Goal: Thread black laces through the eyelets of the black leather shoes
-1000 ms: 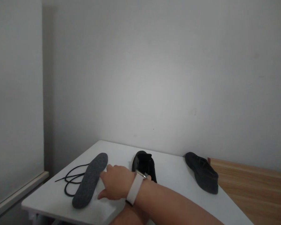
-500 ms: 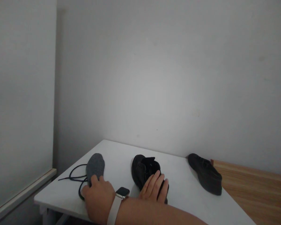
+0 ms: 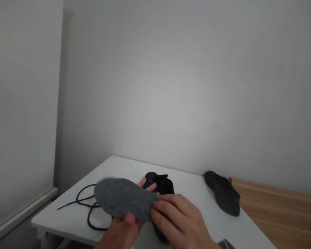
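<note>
Because the flat grey felt insole (image 3: 124, 199) is thin and looks soft, we judge it light and bendy, best pinched at its rim or heel end. It is lifted off the white bench (image 3: 191, 188), in front of the black lace-less shoe (image 3: 159, 185). Our left hand (image 3: 124, 230) grips its lower edge with the thumb on top, and our right hand (image 3: 180, 221) closes its fingers on the end at 3 o'clock. We count one insole, two shoes, the second black shoe (image 3: 223, 197) lying at 2 o'clock, and one loose black shoelace (image 3: 86, 205) at 9 o'clock.
</note>
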Motion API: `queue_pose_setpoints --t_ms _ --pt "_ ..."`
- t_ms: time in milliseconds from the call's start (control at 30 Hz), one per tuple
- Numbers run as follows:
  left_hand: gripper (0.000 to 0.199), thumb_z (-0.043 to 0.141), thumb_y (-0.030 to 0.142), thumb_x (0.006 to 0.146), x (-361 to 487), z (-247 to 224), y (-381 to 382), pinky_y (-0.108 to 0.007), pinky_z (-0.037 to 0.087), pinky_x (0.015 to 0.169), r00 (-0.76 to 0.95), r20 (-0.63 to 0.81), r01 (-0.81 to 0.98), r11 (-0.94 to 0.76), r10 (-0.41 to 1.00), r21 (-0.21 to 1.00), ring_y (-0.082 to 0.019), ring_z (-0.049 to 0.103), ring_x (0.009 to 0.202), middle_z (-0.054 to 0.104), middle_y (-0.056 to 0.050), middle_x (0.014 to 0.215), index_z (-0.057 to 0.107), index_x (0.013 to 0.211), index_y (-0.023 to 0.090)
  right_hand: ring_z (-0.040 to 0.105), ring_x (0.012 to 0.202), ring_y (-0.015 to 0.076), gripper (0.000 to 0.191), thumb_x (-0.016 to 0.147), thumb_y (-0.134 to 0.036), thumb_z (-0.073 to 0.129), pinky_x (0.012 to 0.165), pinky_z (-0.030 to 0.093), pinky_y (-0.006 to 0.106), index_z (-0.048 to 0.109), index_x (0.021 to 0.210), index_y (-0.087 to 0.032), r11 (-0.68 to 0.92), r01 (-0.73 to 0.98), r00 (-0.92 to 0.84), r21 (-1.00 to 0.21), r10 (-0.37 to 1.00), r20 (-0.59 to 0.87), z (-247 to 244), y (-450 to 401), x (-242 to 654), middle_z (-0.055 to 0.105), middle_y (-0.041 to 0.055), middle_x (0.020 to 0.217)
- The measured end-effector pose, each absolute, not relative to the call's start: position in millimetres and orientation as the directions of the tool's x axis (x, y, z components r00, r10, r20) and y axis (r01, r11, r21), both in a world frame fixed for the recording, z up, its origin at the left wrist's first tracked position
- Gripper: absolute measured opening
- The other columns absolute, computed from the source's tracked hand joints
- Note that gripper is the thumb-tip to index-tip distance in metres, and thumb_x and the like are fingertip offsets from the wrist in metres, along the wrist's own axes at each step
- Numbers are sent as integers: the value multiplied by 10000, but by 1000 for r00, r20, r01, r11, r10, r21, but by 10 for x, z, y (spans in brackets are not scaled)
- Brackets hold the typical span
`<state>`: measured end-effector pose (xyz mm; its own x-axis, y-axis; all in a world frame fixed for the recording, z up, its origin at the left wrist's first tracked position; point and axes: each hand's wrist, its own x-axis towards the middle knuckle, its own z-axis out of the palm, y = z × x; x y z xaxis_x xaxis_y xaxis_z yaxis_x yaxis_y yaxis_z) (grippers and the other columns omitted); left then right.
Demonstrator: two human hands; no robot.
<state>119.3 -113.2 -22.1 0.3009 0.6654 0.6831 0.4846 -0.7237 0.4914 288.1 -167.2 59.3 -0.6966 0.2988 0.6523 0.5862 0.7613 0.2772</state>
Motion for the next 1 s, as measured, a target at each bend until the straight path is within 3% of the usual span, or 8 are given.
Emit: queue_pose_setpoints --t_ms 100,167,233,433,533,600,767,1000 --pt "343 429 405 936 1186 -39 -1109 -394 558 837 65 580 -201 -559 812 804 -227 669 1001 702 -117 1048 594 1154 197 656 856 203 272 924 -140 492 709 532 322 591 1148 -257 784 544 -740 299 280 612 433 -1771 3145 737 51 958" --pt "263 598 408 847 1237 84 -1150 -427 545 882 53 384 -643 -263 922 719 -236 681 947 703 -44 909 614 1052 245 656 882 216 251 911 -185 527 755 541 346 585 1144 -258 746 612 -695 263 349 629 292 -1779 3267 717 70 1007" --pt "274 725 347 751 1343 186 -1242 -400 545 883 128 284 -765 -87 950 638 -207 677 879 664 11 819 618 986 256 630 1004 250 317 891 -237 558 826 540 384 545 1206 -272 656 732 -581 185 458 673 172 -1761 3325 658 101 1134" --pt "413 739 406 746 1627 235 -1328 -393 473 954 296 344 -750 -6 891 662 -256 597 1076 644 -51 1042 581 1090 240 595 1061 248 496 744 -153 626 843 532 350 527 1222 -240 604 790 -431 -106 671 604 328 -1729 3170 449 141 1351" --pt "805 777 575 601 1587 159 -1045 -448 423 1001 349 533 -610 -245 771 754 -324 521 1173 544 -111 1289 480 1282 265 617 911 174 245 767 -92 540 779 509 269 625 970 -199 557 767 -350 -318 779 520 634 -1707 3231 587 93 1121" --pt "749 729 591 653 1537 111 -797 -460 316 1088 368 632 -369 -517 682 772 -329 438 1252 496 -126 1332 512 1277 238 614 867 172 146 812 -142 536 778 486 271 650 884 -197 477 794 -275 -376 834 478 830 -1664 3378 635 58 944" --pt "213 617 359 811 1556 -34 -324 -430 275 1100 522 499 136 -645 692 752 -307 422 1258 507 -111 1307 724 934 222 625 840 206 154 785 -237 582 759 459 297 708 859 -188 277 925 -218 -259 948 234 1164 -1574 3702 685 69 900" --pt "659 554 74 573 1755 -230 -183 -385 351 1006 366 199 -71 -186 909 980 -298 511 1156 638 -97 1174 602 1224 170 591 504 146 229 731 -197 514 449 378 217 738 741 -152 319 947 -322 -41 937 -139 1418 -1523 3544 671 53 597"
